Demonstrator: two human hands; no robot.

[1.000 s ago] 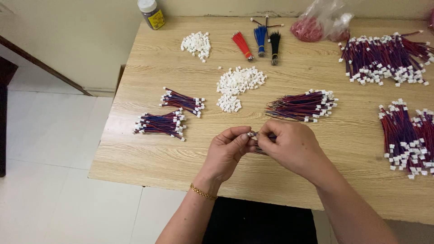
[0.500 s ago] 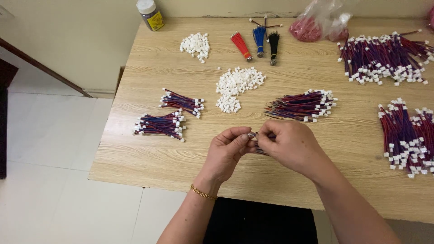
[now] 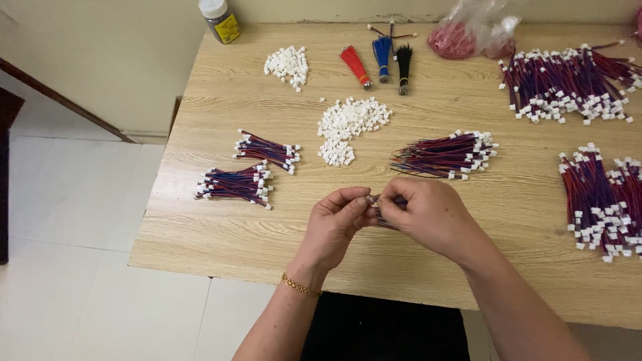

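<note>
Near the table's front edge, the left hand point(image 3: 338, 224) and right hand point(image 3: 428, 214) pinch one wire lead point(image 3: 382, 212) (connector-fitting, seemingly); seating calls for careful alignment.

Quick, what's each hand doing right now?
Left hand: closed, pinching the end of a small wire bundle.
Right hand: closed around the same wire bundle.

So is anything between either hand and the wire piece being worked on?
Nothing visible. The left hand and right hand both already pinch the small wire piece between their fingertips, above a bare part of the wooden table. The loose white connectors lie farther back.
</note>
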